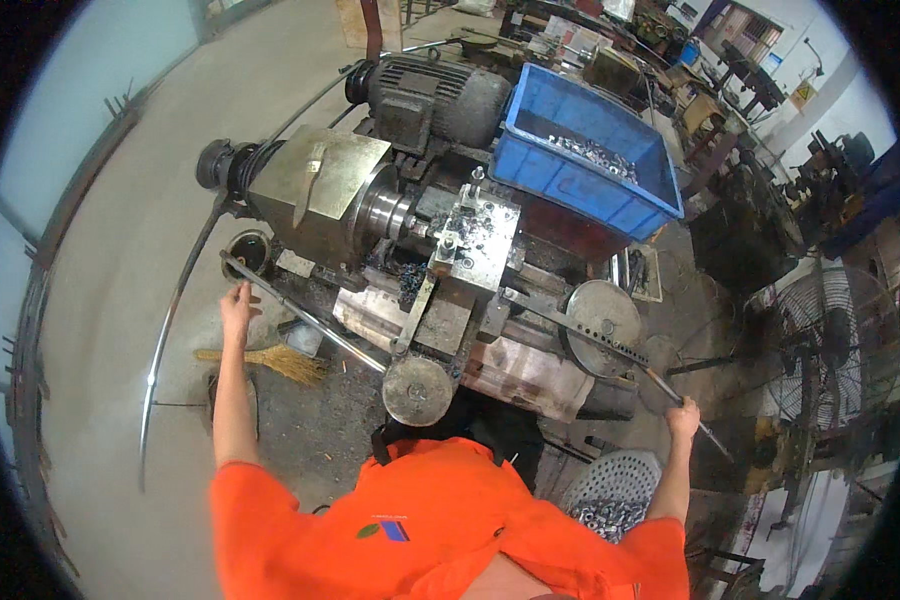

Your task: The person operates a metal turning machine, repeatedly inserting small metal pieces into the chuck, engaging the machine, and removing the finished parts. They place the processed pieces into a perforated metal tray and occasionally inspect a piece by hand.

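My left hand (238,308) is at the far end of a long metal lever (325,328). Its fingers are loosely curled and apart, close against the bar; I cannot tell if they touch it. That lever slants down to a round disc (417,390) at the front of a lathe. Out to the right, my right hand (683,418) is closed around a second rod lever (655,378), which joins a flat bar with holes over a larger disc (604,322). Between my hands, the metal tool post (482,235) stands beside the shiny chuck (385,205).
A blue crate (590,195) with small metal parts stands behind the lathe, beside a motor (435,100). A perforated basket (610,480) of metal parts is near my right arm. A straw broom (280,362) lies at left; a fan (820,340) stands at right.
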A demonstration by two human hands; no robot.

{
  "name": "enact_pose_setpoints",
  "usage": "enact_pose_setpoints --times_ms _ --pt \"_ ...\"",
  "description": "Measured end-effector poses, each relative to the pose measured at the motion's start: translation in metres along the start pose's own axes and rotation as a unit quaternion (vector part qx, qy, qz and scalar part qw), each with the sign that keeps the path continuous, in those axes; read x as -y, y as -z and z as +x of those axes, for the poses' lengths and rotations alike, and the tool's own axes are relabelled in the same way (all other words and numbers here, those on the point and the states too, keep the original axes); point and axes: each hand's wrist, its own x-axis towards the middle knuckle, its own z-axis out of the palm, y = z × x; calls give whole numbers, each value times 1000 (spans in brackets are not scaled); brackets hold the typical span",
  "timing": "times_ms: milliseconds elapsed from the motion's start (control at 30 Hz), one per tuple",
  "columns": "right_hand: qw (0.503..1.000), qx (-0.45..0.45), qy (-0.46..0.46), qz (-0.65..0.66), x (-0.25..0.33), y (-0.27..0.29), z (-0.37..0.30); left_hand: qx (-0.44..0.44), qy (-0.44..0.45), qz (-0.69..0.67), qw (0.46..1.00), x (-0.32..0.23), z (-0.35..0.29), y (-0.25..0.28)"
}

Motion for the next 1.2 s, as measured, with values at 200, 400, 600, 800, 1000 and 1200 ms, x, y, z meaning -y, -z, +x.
enact_pose_setpoints --times_ms 200,400,600,800,1000,1200 --pt "995 78 -46 -35 31 11 -62 -61 65 -123 988 -33 -18 -31" --pt "967 152 -108 172 98 50 -170 -131 -23 -191 973 -41 -32 -70" --pt "893 135 -118 413 108 14 -216 -134 -40 -195 971 -69 -51 -78" --pt "907 124 -117 386 130 39 -217 -117 -74 -148 979 -3 -4 -65" --pt "903 132 -126 390 131 42 -217 -103 -32 -179 978 -29 -22 -73" --pt "923 131 -95 350 108 35 -196 -118 -1 -99 988 -23 -15 -51"
